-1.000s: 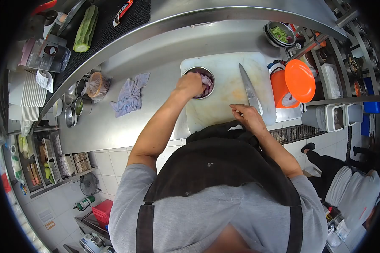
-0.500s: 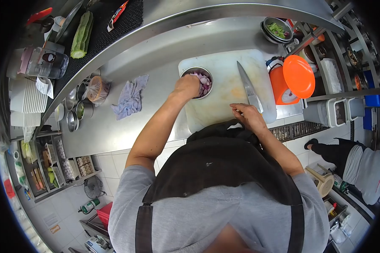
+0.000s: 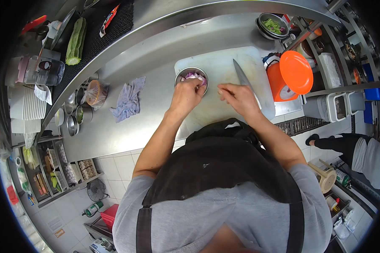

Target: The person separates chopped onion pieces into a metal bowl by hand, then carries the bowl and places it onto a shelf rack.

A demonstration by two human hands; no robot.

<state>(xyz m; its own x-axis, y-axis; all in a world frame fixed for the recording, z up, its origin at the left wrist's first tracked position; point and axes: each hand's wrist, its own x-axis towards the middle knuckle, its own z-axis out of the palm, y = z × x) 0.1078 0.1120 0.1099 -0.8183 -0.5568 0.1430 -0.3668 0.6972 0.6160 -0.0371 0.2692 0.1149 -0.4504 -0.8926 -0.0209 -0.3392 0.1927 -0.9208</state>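
A round metal bowl [image 3: 177,80] with chopped purple onion [image 3: 193,76] stands on the upper left of the white cutting board [image 3: 217,63]. Over the bowl's lower rim is my left hand [image 3: 187,95], its fingers bent and pressed together; what they hold, if anything, is hidden. My right hand [image 3: 239,97] hovers over the right half of the board, fingers curled together, too small to tell whether something is between them. A large knife [image 3: 241,74] lies on the board, its lower part behind my right hand.
An orange scale [image 3: 278,82] stands right of the board, and nested bowls with cut greens [image 3: 272,26] at the back right. A crumpled cloth [image 3: 128,100] and small metal containers lie to the left. Another person [image 3: 363,154] is at the far right.
My left hand has drawn back from inside the bowl to its near rim. My right hand has risen from the board's near edge toward the bowl, its fingers now closed and partly covering the knife.
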